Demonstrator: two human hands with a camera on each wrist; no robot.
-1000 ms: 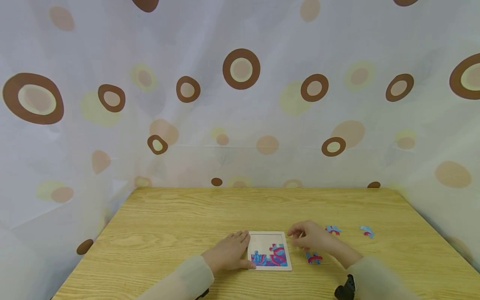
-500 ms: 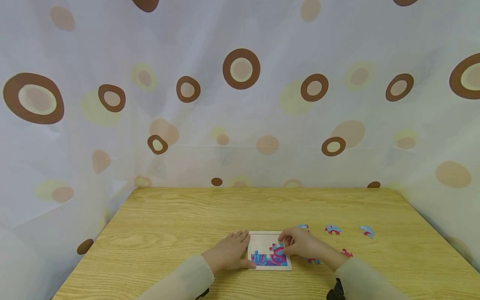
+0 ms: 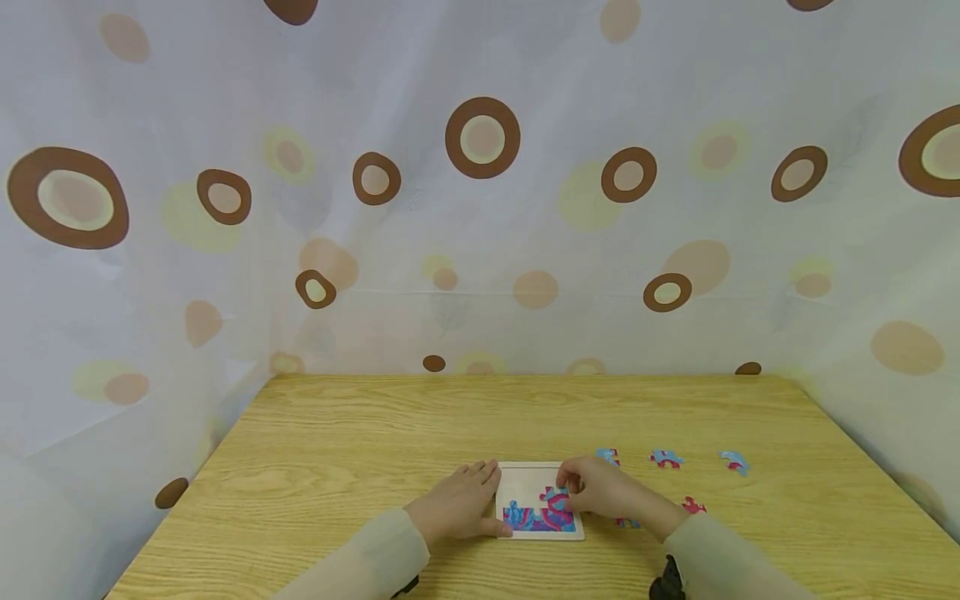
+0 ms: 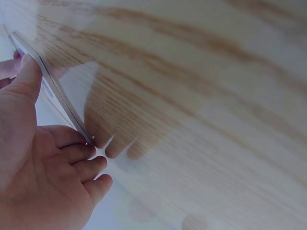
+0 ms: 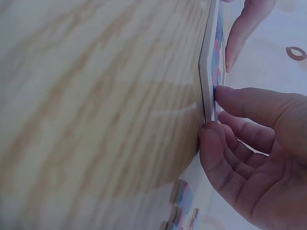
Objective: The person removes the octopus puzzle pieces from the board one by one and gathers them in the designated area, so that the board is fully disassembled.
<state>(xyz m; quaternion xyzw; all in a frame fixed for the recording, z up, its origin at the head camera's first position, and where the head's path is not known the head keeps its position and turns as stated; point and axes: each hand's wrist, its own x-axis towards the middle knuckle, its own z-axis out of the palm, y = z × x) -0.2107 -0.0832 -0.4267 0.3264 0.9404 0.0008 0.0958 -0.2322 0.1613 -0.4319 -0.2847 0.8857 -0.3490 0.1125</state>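
A square white puzzle tray [image 3: 529,467] lies on the table, its near row filled with blue, purple and magenta jigsaw pieces [image 3: 525,520]. My left hand [image 3: 461,504] rests along the tray's left side, fingers extended near the far corner, thumb on the near rim. Over the right rim, my right hand [image 3: 600,490] has its thumb and curled index finger at a blue-and-magenta puzzle piece [image 3: 554,497] above the near row. In the right wrist view, the right thumb [image 5: 240,100] meets the pieces' surface while another fingertip [image 5: 209,139] sits beside the tray's edge.
Loose puzzle pieces lie right of the tray: one beyond the right hand [image 3: 609,455], a blue one [image 3: 666,458], another farther right [image 3: 735,463], and a magenta one [image 3: 693,505]. One more [image 3: 627,523] shows partly under the right wrist. A patterned curtain [image 3: 480,250] surrounds the wooden table [image 3: 360,433].
My right hand has moved left from beside the tray to the puzzle piece over its right rim, uncovering loose pieces behind it. Since half a second ago it has barely moved. My left hand has stayed.
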